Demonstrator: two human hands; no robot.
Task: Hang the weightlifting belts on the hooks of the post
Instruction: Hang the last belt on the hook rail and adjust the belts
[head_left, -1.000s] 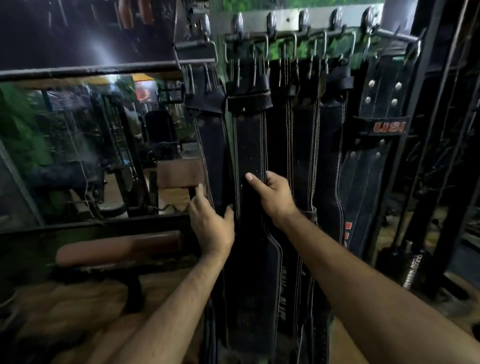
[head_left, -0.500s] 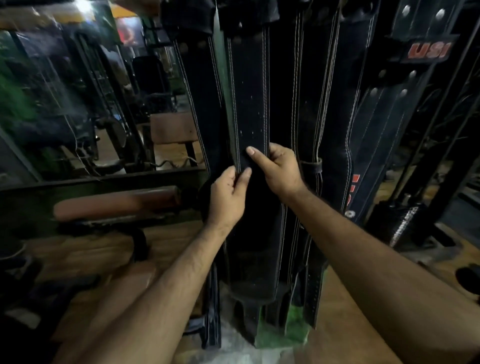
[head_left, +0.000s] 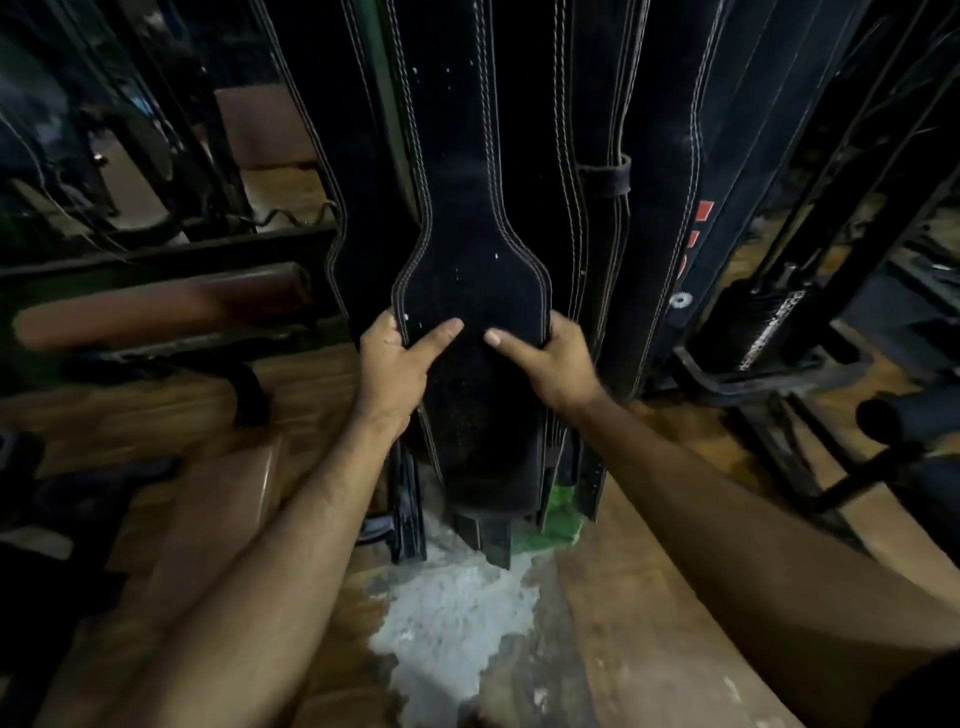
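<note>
1. The left hand (head_left: 390, 366) grips the left edge of the wide part of a black belt (head_left: 470, 291), thumb on its face and fingers curled behind.
2. The right hand (head_left: 553, 364) holds the opposite edge in the same way, its thumb pointing toward the left thumb.
3. The belt hangs upright between both hands, its narrow strap rising above them.
4. Further black belts (head_left: 660, 156) hang just right of the right hand and behind.
5. A padded bench (head_left: 156, 306) sits left of the left hand.

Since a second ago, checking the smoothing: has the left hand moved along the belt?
Yes. The left hand moved down the front belt, from its narrow strap to its wide part.
</note>
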